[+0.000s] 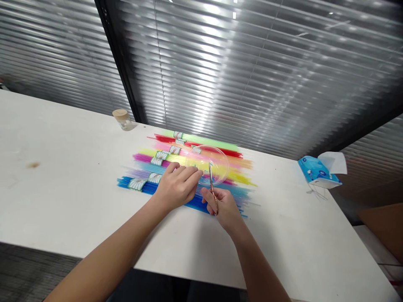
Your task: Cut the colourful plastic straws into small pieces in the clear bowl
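Note:
In my right hand (224, 205) is a pair of scissors (210, 178) with copper-coloured handles, blades pointing away from me. My left hand (180, 184) is closed, its fingertips pinched just left of the blades; whatever it holds is too small to make out. Both hands are over the near side of a clear round plastic bowl (228, 162), which has small bluish bits in it. Beneath the bowl lie bundles of thin plastic straws, among them a blue bundle (197, 204), a red bundle (220, 149) and a yellow bundle (244, 179). Printed paper bands (137, 184) wrap their left ends.
A small clear jar with a tan lid (122, 119) stands at the back left of the white table (69, 180). Near the right edge sits a blue tissue pack (317, 171) with a tissue sticking out. Window blinds (201, 63) rise behind the table.

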Tool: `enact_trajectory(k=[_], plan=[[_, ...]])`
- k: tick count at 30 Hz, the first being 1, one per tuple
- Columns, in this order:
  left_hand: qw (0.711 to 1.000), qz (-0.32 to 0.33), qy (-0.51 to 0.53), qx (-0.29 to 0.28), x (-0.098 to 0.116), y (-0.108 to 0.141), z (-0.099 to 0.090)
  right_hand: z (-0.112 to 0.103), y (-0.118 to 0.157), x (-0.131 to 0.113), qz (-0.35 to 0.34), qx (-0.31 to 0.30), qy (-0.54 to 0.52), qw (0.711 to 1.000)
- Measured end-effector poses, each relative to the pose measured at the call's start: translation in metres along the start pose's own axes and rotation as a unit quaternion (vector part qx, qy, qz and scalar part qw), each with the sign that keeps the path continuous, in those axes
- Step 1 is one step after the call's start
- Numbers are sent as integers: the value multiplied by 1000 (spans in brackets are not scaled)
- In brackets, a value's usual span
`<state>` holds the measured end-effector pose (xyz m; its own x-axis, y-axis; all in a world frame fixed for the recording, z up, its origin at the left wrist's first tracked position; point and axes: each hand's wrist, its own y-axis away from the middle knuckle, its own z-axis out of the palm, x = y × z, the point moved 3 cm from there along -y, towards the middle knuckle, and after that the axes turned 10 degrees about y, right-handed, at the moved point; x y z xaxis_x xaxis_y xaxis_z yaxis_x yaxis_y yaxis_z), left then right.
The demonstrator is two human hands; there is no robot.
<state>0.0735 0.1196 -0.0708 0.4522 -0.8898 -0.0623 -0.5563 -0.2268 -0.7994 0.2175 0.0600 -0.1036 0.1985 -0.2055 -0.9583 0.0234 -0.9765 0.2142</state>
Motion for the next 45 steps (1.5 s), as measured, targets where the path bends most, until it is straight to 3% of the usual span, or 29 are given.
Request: enact_trajectory(k=[8,45], plan=[[1000,-1,2,-6,0,0,0,1,0,2,-7,-23,2,1000],[1000,-16,0,-1,-1,0,0,0,3,-5,-5,-5,-8,1000]])
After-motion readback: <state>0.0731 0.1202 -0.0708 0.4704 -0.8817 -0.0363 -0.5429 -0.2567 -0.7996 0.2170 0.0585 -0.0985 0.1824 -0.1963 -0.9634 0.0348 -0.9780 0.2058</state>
